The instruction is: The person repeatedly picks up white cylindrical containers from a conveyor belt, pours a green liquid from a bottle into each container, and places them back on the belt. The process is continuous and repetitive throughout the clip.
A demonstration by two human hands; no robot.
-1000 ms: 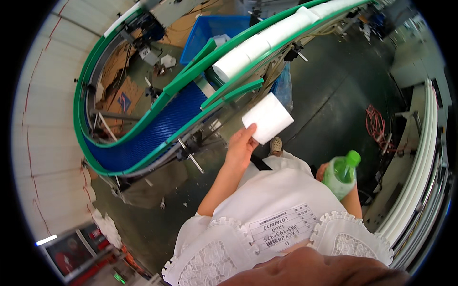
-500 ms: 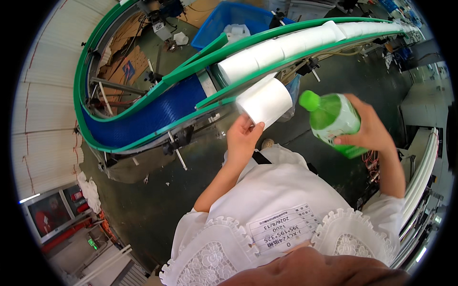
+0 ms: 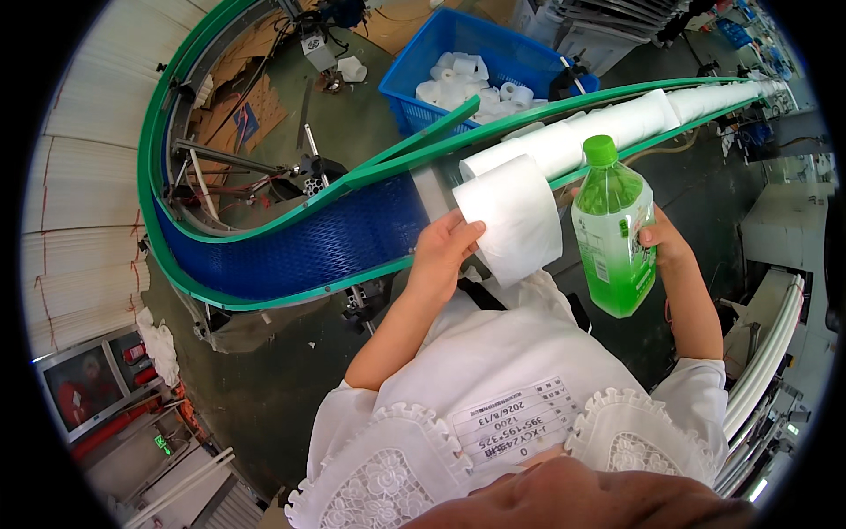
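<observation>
My left hand (image 3: 443,254) grips a white paper roll (image 3: 514,217) at its near end, holding it just in front of the curved conveyor. My right hand (image 3: 663,246) holds a green plastic bottle (image 3: 612,231) with a green cap upright, right beside the roll. Behind both runs the blue conveyor belt (image 3: 308,242) with green side rails, and a long line of white paper rolls (image 3: 617,123) lies on it toward the upper right.
A blue crate (image 3: 502,48) with several small white rolls stands behind the conveyor. Flattened cardboard (image 3: 251,97) lies on the dark floor inside the conveyor's curve. White curved rails (image 3: 771,344) run along the right. A white ribbed wall (image 3: 84,194) is at the left.
My right hand lifted the green bottle from waist height up beside the roll. The view has drawn closer to the conveyor, and the left hand has kept its hold on the roll.
</observation>
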